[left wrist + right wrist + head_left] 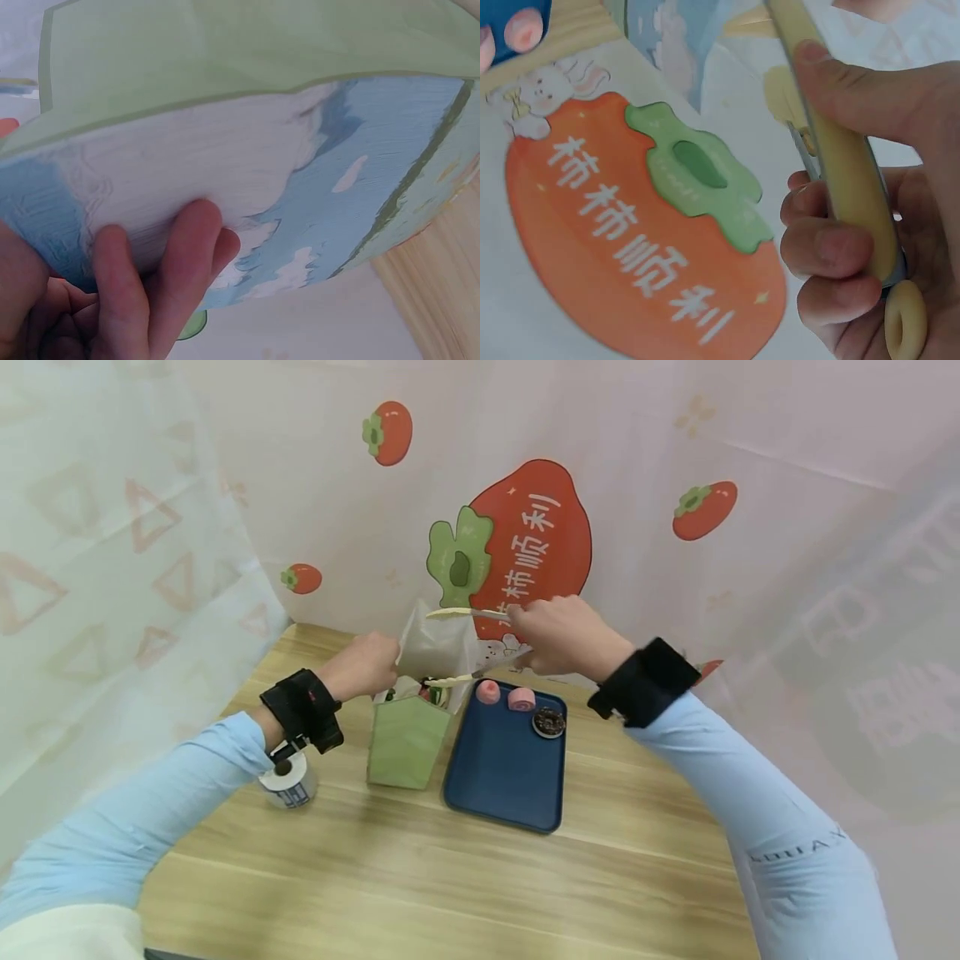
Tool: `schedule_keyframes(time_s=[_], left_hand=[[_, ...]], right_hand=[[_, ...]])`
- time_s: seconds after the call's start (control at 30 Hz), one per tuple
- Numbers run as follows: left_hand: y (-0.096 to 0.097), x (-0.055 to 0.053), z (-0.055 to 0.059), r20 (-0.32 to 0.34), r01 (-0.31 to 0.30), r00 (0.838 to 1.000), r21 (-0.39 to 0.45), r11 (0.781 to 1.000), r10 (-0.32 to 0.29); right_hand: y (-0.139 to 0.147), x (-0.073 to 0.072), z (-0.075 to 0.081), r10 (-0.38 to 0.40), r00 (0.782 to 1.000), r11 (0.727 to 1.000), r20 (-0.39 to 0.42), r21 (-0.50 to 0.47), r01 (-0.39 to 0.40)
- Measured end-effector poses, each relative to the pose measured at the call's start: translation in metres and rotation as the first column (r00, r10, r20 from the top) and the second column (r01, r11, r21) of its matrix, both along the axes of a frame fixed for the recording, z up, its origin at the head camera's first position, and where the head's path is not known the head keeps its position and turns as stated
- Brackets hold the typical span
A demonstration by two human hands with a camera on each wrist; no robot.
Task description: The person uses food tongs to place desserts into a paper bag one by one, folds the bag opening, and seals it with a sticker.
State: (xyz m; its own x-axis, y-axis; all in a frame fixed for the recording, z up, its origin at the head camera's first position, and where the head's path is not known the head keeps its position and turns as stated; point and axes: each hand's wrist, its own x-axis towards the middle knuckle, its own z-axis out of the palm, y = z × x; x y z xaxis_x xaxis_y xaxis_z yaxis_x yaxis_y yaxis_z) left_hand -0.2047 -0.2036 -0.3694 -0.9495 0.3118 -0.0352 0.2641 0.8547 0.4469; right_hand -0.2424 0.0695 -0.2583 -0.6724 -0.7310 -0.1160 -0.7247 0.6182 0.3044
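My left hand (367, 664) grips the upper edge of a light green paper bag (408, 747) standing left of a blue tray. Seen from the left wrist, fingers (191, 247) lie on the bag's painted blue-and-white outside. Tongs (862, 202) with pale yellow handle and tips are in my right hand (566, 631), its fingers wrapped round the handle. Their arms are spread, one tip above the bag's mouth and the other close over it; nothing shows between them. Red and dark patches show at the mouth.
On the blue tray (502, 768) sit two small pink cakes (521, 698) and a chocolate doughnut (548, 722) near the far end. A white roll with blue print (288, 785) stands by my left wrist. Printed curtains (637, 427) close off the back and sides.
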Motion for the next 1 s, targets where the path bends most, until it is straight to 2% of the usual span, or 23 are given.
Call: schedule_keyframes(time_s=[0.1,0.17,0.27,0.4,0.5,0.73,0.87,1.0], left_hand=[[-0.001,0.001,-0.001,0.0,0.003,1.0,0.0,1.0,-0.003],[-0.001,0.001,-0.002,0.004,-0.001,1.0,-0.005,1.0,0.001],[-0.001,0.002,-0.001,0.009,-0.009,1.0,-0.006,1.0,0.009],[-0.001,0.001,0.001,-0.007,-0.006,1.0,-0.01,1.0,0.006],[-0.001,0.001,0.003,-0.022,0.004,1.0,-0.011,1.0,-0.004],[-0.002,-0.001,0.002,-0.015,0.003,1.0,-0.023,1.0,-0.004],[-0.002,-0.002,0.002,-0.02,0.01,1.0,-0.037,0.999,-0.011],[-0.001,-0.003,0.001,-0.022,0.013,1.0,-0.045,0.999,-0.014]], right_hand=[[0.022,0.006,-0.005,-0.04,0.998,0.992,0.053,-0.12,0.046],[0.037,0.01,-0.009,-0.056,0.993,0.976,0.104,-0.205,0.077],[0.06,0.015,-0.017,-0.081,0.98,0.939,0.181,-0.315,0.136],[0.09,0.022,-0.031,-0.127,0.959,0.883,0.254,-0.412,0.226],[0.112,0.025,-0.043,-0.16,0.946,0.858,0.28,-0.435,0.274],[0.156,0.021,-0.085,-0.211,0.923,0.83,0.322,-0.44,0.343],[0.177,0.018,-0.111,-0.25,0.9,0.808,0.357,-0.435,0.397],[0.193,0.016,-0.137,-0.277,0.88,0.797,0.387,-0.418,0.435]])
